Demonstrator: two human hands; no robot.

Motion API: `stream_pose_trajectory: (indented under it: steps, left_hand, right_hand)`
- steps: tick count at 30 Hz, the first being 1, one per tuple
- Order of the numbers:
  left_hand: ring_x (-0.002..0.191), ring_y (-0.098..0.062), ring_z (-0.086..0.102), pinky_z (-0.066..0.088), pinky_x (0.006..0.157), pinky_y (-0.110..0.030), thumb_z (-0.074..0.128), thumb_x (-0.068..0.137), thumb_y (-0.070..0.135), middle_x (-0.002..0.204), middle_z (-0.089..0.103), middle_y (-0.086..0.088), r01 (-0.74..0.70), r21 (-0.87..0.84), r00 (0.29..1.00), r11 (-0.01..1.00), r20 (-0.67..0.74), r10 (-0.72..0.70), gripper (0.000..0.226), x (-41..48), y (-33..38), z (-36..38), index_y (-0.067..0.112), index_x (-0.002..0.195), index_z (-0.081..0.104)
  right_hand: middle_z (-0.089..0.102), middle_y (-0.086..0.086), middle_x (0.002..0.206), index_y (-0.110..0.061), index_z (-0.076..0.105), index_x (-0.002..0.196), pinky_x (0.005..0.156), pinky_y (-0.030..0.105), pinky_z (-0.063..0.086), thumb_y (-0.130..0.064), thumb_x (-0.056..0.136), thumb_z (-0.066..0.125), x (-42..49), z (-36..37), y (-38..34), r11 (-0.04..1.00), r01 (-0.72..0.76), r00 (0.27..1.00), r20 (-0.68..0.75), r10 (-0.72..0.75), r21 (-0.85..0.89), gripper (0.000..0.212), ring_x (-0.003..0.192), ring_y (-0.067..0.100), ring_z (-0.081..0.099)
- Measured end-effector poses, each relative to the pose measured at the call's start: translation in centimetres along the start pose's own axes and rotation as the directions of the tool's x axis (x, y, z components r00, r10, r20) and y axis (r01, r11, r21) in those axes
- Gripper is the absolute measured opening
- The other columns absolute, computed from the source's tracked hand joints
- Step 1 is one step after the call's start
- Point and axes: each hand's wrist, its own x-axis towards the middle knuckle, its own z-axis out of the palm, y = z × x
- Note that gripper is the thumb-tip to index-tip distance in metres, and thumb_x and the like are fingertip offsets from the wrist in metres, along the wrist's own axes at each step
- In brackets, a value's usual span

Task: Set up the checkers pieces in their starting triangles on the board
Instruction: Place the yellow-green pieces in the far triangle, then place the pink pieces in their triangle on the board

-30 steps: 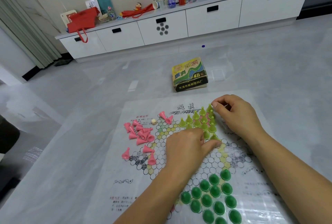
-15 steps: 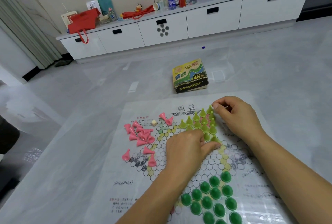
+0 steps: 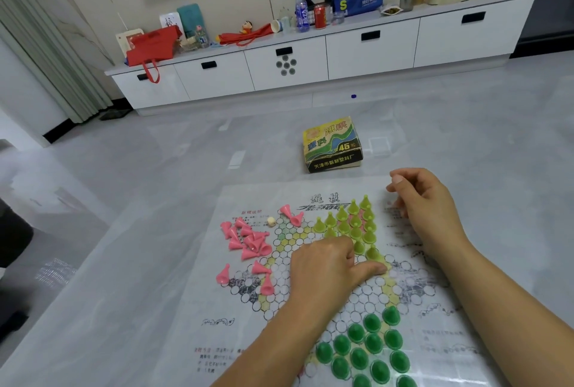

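I log one paper board (image 3: pixel 310 352) lying flat on the grey floor (image 3: pixel 124 187), with one printed box (image 3: pixel 332 145) on the floor just beyond its far edge. I count three groups of pieces. The light green pieces (image 3: pixel 352 225) stand upright in the far triangle; I make out about fourteen, some hidden behind my knuckles. The dark green pieces (image 3: pixel 369 346) fill the near triangle; about fourteen show, the count cut short by the picture's lower edge. The pink pieces (image 3: pixel 248 239) mostly lie tipped in a loose heap at the board's left, two more beside the top of the grid and three scattered below the heap; about fifteen in all, though the pile is too tangled to count surely. One small pale die (image 3: pixel 271 221) sits near the heap. My left hand (image 3: pixel 326 265) rests on the board, fingers curled, thumb stretched toward the nearest light green piece. My right hand (image 3: pixel 425 209) hovers beside the far triangle, fingers loosely curled, holding nothing I can see.
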Motion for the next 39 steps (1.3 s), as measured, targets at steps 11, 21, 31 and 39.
stream_pose_trajectory:
  steps: [11,21,31,39]
  left_hand:
    - [0.058,-0.009,0.058,0.048,0.073,-0.021,0.022,0.076,0.076,0.053,0.051,0.01,0.202,-0.389,0.979,0.899,0.091,-0.181,0.078,0.2,0.2,-1.8,0.008,0.061,0.059]
    - [0.077,0.0,0.052,0.048,0.078,-0.022,0.042,0.09,0.044,0.082,0.054,0.017,0.177,-0.329,0.937,0.928,0.346,-0.057,0.026,-2.4,-1.1,-7.0,0.024,0.095,0.058]
    - [0.137,-0.006,0.007,0.004,0.117,-0.042,0.025,0.061,0.085,0.145,0.016,0.015,0.245,0.125,0.96,0.961,0.111,-0.259,0.082,-8.5,-7.1,-8.6,0.049,0.134,0.02]
    - [0.139,-0.023,-0.026,-0.016,0.11,-0.059,0.026,0.073,0.078,0.146,-0.029,0.01,0.197,0.315,0.921,0.928,0.266,-0.286,0.079,-4.4,-8.8,-7.7,0.052,0.135,-0.013]
  right_hand:
    - [0.063,0.0,0.067,-0.012,0.058,0.086,0.042,0.014,0.041,-0.029,0.093,0.044,0.6,-2.2,-1.0,0.709,-0.195,0.968,0.014,0.252,0.678,0.023,0.049,0.006,0.049]
    - [0.058,0.003,0.079,-0.01,0.057,0.088,0.051,0.015,0.044,-0.039,0.069,0.053,1.5,-3.2,-0.5,0.385,-0.296,0.933,0.178,0.314,0.874,0.034,0.064,0.007,0.048]
    - [0.057,0.001,0.085,-0.012,0.055,0.094,0.059,0.015,0.042,-0.043,0.093,0.034,1.5,-3.7,-0.1,0.289,-0.306,0.912,0.193,0.362,0.907,0.037,0.067,0.006,0.049]
    - [0.062,0.002,0.066,-0.012,0.069,0.073,0.049,0.013,0.045,-0.037,0.037,0.083,1.4,-3.0,0.5,0.528,-0.268,0.957,0.159,0.243,0.806,0.045,0.057,0.006,0.052]
